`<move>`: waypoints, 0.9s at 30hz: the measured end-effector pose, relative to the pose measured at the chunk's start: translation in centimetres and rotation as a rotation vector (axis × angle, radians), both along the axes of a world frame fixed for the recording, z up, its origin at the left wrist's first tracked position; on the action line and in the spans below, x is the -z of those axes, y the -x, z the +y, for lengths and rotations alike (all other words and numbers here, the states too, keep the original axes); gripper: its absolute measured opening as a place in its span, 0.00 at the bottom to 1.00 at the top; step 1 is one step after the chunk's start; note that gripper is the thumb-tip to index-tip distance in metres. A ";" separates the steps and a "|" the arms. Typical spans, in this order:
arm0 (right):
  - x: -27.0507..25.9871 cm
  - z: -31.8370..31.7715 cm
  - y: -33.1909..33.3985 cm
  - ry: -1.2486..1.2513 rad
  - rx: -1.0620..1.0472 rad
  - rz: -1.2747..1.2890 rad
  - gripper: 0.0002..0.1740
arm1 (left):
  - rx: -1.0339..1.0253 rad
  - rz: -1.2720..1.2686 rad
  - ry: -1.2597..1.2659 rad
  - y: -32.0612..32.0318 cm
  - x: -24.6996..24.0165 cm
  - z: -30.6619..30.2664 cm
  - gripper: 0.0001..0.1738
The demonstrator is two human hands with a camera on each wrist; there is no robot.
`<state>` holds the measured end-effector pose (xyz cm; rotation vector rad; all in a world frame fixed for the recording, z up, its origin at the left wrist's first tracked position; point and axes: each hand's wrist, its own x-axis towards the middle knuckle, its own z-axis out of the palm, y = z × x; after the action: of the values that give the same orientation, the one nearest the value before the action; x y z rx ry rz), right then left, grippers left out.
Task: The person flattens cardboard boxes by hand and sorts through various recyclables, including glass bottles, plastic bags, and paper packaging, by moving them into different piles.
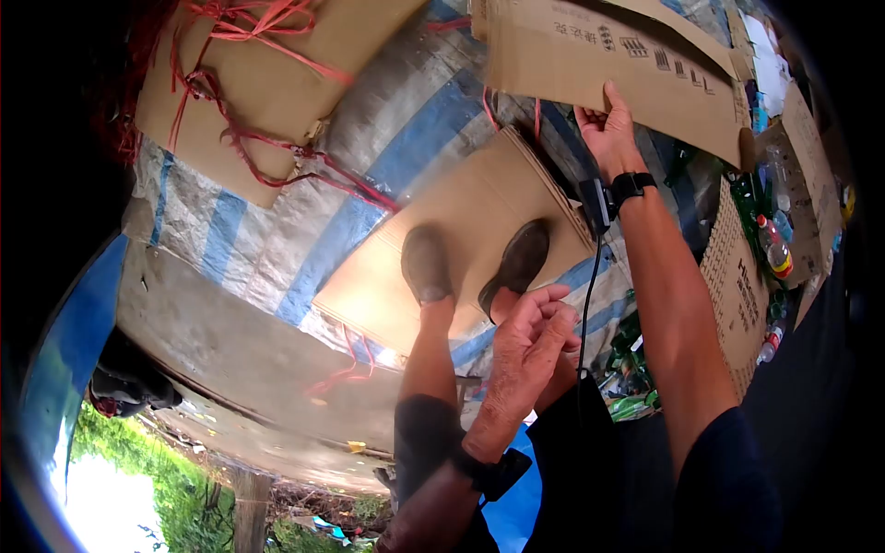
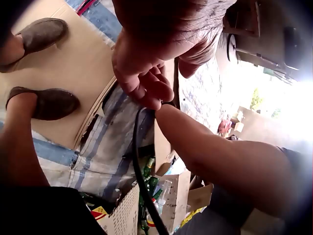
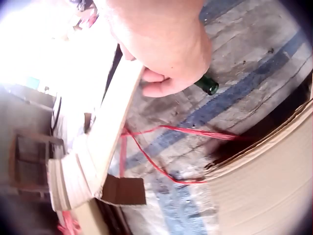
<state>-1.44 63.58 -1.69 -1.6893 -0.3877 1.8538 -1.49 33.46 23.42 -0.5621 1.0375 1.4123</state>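
My right hand (image 1: 610, 136) (image 3: 164, 41) pinches the lower edge of a printed cardboard piece (image 1: 636, 78) (image 3: 107, 117), thumb on its printed face in the head view. Nothing is in my left hand (image 1: 530, 355) (image 2: 168, 46), which hangs over the shins with fingers loosely curled. Both shoes (image 1: 427, 263) (image 2: 49, 104) stand on a flat stack of cardboard (image 1: 470, 212) (image 2: 73, 63) on a blue-and-white striped sheet (image 1: 369, 184). Pink twine (image 3: 156, 166) runs out from under that stack.
Another cardboard bundle (image 1: 249, 83), tied with pink twine, lies at the upper left. Bottles (image 1: 774, 247) and upright cardboard (image 1: 736, 286) are at the right. A black cable (image 1: 586, 313) hangs from the right wrist's camera. One green bottle (image 3: 209, 85) lies beyond my right hand.
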 end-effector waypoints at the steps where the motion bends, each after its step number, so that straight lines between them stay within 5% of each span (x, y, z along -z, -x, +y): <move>1: -1.8 0.6 0.1 -0.014 0.004 0.000 0.14 | 0.025 0.032 -0.020 -0.2 0.3 0.2 0.20; 9: -15.6 3.8 -3.6 -0.209 -0.232 0.273 0.13 | 0.050 0.136 -0.110 -0.5 1.1 1.4 0.36; 13: -22.5 -5.3 -3.9 -0.140 -0.311 0.202 0.23 | 0.144 0.341 -0.188 0.2 0.2 2.6 0.45; 17: -25.0 -13.6 -3.7 -0.016 -0.389 0.200 0.29 | 0.185 0.453 -0.183 -1.0 1.0 1.0 0.42; 21: -24.4 -18.7 -4.4 0.096 -0.474 0.241 0.27 | -0.077 0.337 0.061 0.2 -0.4 0.5 0.33; 23: -23.8 -19.5 -3.9 0.080 -0.567 0.238 0.26 | -0.548 0.309 -0.015 1.4 -0.8 1.7 0.23; 25: -23.9 -19.1 -4.1 0.062 -0.655 0.226 0.24 | -0.567 0.274 0.052 1.5 -0.8 0.3 0.22; 27: -24.0 -17.2 -4.5 -0.075 -1.237 0.223 0.24 | -0.584 0.239 0.119 2.4 -0.9 -1.0 0.22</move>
<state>3.05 46.36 22.27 -1.1836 -1.6390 2.7257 -3.93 32.44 24.34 -0.8437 1.2083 1.9738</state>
